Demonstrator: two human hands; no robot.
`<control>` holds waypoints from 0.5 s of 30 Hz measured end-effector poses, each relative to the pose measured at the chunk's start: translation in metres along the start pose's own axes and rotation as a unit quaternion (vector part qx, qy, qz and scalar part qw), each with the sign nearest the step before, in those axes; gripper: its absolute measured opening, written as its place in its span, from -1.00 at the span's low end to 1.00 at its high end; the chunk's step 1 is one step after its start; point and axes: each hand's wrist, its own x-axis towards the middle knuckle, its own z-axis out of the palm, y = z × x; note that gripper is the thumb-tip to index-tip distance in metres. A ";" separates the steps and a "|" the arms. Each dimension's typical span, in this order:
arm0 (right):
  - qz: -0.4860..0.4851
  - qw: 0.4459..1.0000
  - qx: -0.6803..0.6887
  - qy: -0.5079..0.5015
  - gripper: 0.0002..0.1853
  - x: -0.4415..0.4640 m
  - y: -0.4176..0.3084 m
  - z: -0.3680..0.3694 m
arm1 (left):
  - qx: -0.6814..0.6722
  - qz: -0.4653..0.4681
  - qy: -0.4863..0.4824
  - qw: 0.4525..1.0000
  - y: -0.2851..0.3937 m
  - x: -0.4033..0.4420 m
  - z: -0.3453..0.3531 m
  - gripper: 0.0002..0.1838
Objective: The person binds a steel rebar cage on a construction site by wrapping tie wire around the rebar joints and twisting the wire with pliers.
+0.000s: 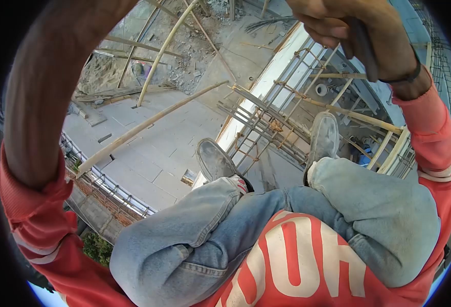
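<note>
A pale, smooth slab (159, 158), scored with short dark lines, spreads across the left and middle, with broken rubble (184, 71) rough and grey beyond it. Nearer, faded blue jeans (169, 220) bend at both knees above a red top (307, 256) with bold white lettering and ribbed cuffs. A cage of thin rusty steel bars (274, 128) slants from near the shoes up to the far right, its long bars crossed by square ties, beside a flat white strip (246, 110) running the same way. A round, peeled wooden pole (154, 126) lies aslant on the left, its far end toward the middle. The left forearm (39, 102) arches out of view at the far left, so I cannot tell how its fingers stand. Two scuffed grey shoes (215, 159) point away, one on each side of the bars' near end. At the far right, the right hand (381, 36) has its fingers bent and clamped on a dark, slim piece (363, 51), smooth and round-ended, its long axis nearly near-to-far, the near end tipping slightly right toward a dark wristband (407, 77).
</note>
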 end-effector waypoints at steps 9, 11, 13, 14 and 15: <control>-0.053 0.962 -0.141 0.229 -0.74 -0.016 0.041 -0.032 | 0.220 -0.057 -0.036 0.973 -0.006 0.048 0.044 -0.58; -0.055 0.949 -0.205 0.234 -0.75 -0.035 0.034 -0.036 | 0.202 -0.072 -0.052 0.975 -0.024 0.053 0.050 -0.56; -0.041 0.932 -0.247 0.263 -0.78 -0.040 0.048 -0.045 | 0.129 -0.087 -0.045 0.987 -0.047 0.060 0.057 -0.61; -0.025 0.919 -0.268 0.289 -0.81 -0.039 0.061 -0.052 | 0.110 -0.093 -0.040 0.989 -0.058 0.064 0.060 -0.64; -0.022 0.919 -0.267 0.291 -0.81 -0.041 0.075 -0.059 | 0.090 -0.100 -0.034 0.990 -0.068 0.068 0.065 -0.66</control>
